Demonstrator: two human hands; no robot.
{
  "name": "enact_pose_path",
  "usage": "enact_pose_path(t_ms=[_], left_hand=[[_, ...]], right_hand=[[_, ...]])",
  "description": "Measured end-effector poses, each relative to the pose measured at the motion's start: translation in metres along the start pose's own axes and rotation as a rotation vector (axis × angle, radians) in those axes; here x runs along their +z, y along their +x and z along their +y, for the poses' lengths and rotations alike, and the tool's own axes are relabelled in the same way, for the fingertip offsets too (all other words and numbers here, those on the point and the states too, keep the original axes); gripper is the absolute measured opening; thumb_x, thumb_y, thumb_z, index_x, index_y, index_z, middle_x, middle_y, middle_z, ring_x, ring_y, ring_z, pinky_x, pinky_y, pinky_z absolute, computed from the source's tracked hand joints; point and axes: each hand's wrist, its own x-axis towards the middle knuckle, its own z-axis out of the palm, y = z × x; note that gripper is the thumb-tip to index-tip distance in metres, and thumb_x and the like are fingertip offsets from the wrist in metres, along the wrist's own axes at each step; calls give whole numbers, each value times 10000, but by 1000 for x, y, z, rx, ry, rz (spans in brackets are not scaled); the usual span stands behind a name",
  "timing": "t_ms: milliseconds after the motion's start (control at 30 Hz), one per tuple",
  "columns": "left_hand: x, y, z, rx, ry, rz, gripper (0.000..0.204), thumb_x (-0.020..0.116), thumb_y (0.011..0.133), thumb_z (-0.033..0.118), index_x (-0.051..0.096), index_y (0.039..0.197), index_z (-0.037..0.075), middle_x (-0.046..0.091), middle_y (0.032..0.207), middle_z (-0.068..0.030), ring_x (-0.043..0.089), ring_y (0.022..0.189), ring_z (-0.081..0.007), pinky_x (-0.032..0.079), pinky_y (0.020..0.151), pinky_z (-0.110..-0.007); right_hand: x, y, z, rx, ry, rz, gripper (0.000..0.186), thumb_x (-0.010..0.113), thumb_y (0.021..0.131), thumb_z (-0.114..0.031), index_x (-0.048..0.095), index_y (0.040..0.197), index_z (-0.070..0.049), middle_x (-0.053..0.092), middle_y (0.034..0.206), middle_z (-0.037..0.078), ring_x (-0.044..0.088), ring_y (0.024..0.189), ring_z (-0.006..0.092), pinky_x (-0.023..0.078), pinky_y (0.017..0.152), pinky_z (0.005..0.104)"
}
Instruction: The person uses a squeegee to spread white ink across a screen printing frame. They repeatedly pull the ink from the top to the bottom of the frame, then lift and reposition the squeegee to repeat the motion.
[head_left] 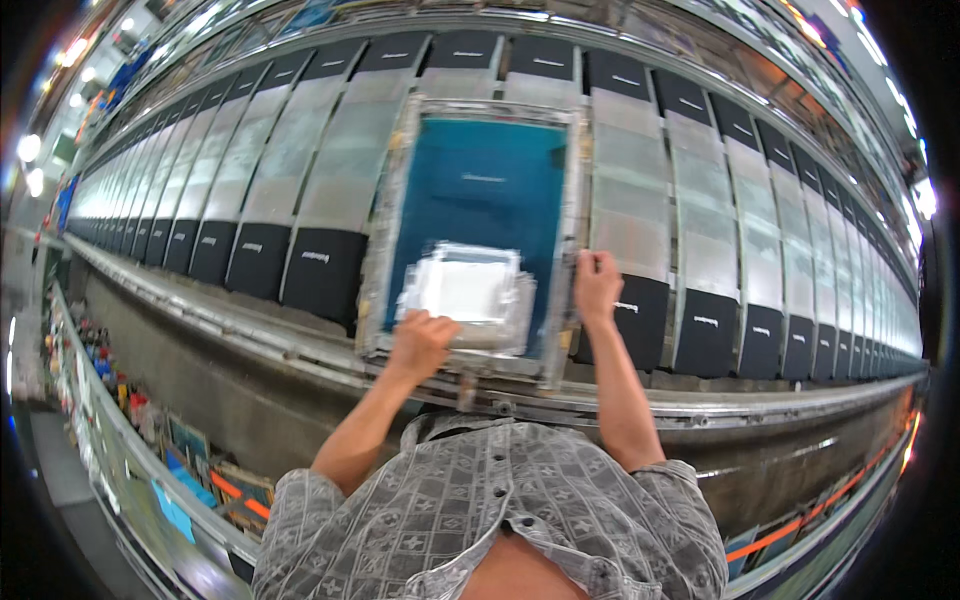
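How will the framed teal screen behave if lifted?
The framed teal screen would probably stay stiff, braced by its frame. The smeared white patch near its lower end may be wet ink, so it could run if tilted.

Teal screen (480, 200), white paste (465, 288), black cloths (324, 262), grey checkered shirt (440, 490)

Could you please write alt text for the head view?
A left hand is at the lower-left edge of a white patch on a framed blue-green screen, with the right hand beside the screen's right edge. Black panels line both sides.
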Motion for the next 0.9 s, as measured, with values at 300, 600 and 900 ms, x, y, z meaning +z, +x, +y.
enact_pose_path(t_ms=[300,600,900], left_hand=[[-45,-8,-95,-128,-52,-131,181,790,645,183,694,770,95,672,791,-32,605,780,-228,412,733,-366],[-50,-13,-124,-114,-79,-485,308,764,685,378,694,762,88,652,728,-122,613,723,-322,458,668,-428],[-46,118,-187,-109,-23,-416,219,764,655,320,687,748,137,659,717,-124,642,741,-338,510,700,-450]], right_hand=[[83,-47,-49,45,213,-31,247,619,882,-256,616,911,-11,654,767,190,656,731,352,496,650,372],[87,-56,-58,163,-373,-208,315,552,897,-379,648,957,-86,671,935,200,629,895,414,495,781,498],[144,-23,-171,-543,-424,-830,417,674,778,-499,682,841,-87,673,769,133,636,774,348,482,737,440]])
